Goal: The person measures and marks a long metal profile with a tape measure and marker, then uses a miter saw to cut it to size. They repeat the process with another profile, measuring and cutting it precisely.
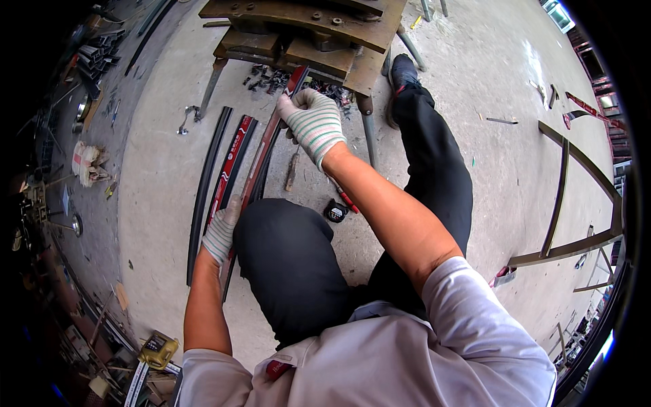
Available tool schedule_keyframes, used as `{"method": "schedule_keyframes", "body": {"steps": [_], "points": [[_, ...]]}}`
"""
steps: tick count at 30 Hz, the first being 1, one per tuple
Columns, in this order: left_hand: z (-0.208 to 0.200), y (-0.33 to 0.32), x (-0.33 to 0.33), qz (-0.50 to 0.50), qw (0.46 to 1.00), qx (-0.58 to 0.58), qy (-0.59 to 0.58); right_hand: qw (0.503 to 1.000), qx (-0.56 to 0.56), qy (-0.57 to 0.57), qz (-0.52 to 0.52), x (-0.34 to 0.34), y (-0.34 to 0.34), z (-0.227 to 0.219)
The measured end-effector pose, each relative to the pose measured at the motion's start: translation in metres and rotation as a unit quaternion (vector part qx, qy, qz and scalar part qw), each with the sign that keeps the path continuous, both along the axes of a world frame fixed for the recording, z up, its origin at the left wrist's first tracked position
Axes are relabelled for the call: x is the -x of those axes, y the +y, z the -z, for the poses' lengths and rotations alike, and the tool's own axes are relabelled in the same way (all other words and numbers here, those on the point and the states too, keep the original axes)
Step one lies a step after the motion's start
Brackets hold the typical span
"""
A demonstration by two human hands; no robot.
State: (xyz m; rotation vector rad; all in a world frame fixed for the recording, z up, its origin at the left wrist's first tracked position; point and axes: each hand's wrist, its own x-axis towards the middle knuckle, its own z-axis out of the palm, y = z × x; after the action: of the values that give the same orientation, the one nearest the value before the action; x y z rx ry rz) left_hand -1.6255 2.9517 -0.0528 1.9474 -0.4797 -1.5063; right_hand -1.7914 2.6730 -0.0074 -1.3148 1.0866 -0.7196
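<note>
A long, narrow strip (261, 152) with red film along its face slants up from beside my bent knee toward the metal workbench. My right hand (313, 125), in a striped knit glove, has its fingers closed on the strip near its upper end. Lower down, my gloved left hand (222, 232) is wrapped at the strip's edge beside the knee; its fingertips are partly hidden. Just left lie a dark strip with a red printed film (234, 152) and a plain black strip (211, 180) on the concrete floor.
The rusty metal workbench (298, 24) stands ahead, with dark scraps (268, 78) beneath it. Near my knees lie a black tape measure (335, 211), a red pen-like tool (347, 199) and a worn-handled tool (292, 171). A brown metal frame (576, 247) lies at right, a yellow tool (159, 349) lower left.
</note>
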Motion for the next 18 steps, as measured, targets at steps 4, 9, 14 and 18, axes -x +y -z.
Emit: {"method": "schedule_keyframes", "body": {"steps": [4,9,14,18], "points": [[-0.001,0.0,0.006,-0.007,0.999,-0.001,-0.034,0.999,-0.034,-0.016,-0.002,0.002,0.002,-0.008],[-0.014,-0.002,0.014,0.0,0.997,-0.015,-0.074,0.996,-0.068,-0.049,-0.01,0.006,0.003,-0.022],[-0.032,-0.013,0.03,-0.023,0.994,0.033,-0.099,0.993,-0.094,-0.068,-0.007,0.009,0.0,-0.018],[-0.023,-0.012,0.022,0.003,0.993,0.025,-0.112,0.991,-0.103,-0.085,-0.018,0.011,-0.001,-0.019]]}}
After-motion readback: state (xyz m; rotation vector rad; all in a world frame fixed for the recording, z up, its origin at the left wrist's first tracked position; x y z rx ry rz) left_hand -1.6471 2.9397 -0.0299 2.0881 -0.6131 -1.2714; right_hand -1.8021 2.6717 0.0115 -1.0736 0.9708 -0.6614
